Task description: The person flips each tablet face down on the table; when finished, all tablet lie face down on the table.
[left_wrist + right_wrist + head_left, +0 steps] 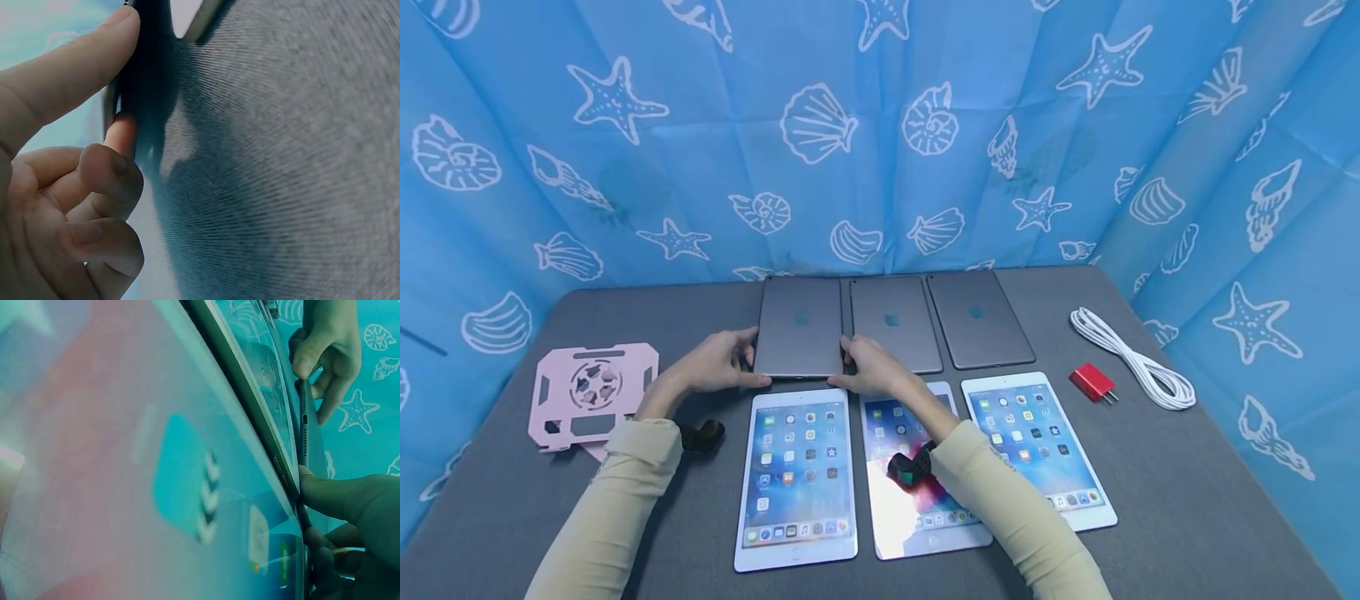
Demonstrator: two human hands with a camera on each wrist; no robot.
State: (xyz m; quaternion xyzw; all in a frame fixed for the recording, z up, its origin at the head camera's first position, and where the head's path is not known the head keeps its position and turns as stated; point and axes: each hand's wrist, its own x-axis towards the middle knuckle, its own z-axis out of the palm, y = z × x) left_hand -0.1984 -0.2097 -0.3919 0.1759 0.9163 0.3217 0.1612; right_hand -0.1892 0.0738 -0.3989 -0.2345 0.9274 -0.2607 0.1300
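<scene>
Leftmost gray tablet [801, 333], back up, at 11 o'clock on table [1217, 517]. Left hand [715, 362] pinches its 8 o'clock corner, right hand [874, 367] its 4 o'clock corner. White tablet [797, 475] at 6 o'clock; red charger [1092, 381] farther, 3 o'clock.

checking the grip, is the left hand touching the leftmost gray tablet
Touching: the right wrist view shows the left hand with its thumb pressed on the edge of the leftmost gray tablet.
</scene>
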